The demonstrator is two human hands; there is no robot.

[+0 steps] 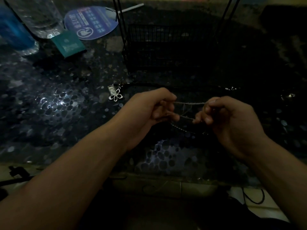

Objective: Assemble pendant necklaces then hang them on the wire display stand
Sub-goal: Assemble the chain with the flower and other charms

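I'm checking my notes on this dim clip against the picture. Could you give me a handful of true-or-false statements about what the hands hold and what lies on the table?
1. Both hands pinch a thin silver chain stretched between them. True: the left hand and the right hand each hold it.
2. The silver flower-shaped pendant is in the right hand. False: it lies on the dark speckled table, left of the left hand.
3. The black wire display stand stands behind the hands. True.
4. A necklace already hangs on the stand. False: none is visible there.
5. A small green packet lies at far left. True.
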